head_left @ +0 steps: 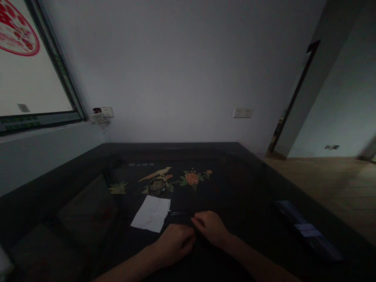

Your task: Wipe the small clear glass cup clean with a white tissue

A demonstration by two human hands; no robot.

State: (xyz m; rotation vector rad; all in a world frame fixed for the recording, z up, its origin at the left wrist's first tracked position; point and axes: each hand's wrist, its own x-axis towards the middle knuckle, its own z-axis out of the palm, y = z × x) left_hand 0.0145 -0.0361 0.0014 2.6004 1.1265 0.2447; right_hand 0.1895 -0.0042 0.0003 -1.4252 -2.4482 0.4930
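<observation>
My left hand (pixel 178 243) rests on the dark tabletop with its fingers curled into a fist. Just to its right, my right hand (pixel 212 227) is also closed, its thumb side turned toward the left hand. A small gap lies between the two. Their curled fingers hide whatever may be inside them. Nearest the left hand, just beyond it, is a creased white sheet (pixel 152 213), paper or thin cloth, with faint marks. Behind the sheet stands a round, dark glassy bowl (pixel 158 187) that looks like an ashtray.
The glossy black table (pixel 235 176) has a printed bird and flowers (pixel 192 178). A long dark pack with a pale band (pixel 308 230) lies at the right. Beyond are a wall with sockets (pixel 243 113), a window (pixel 32 78) at left and wooden floor (pixel 331 184) at right.
</observation>
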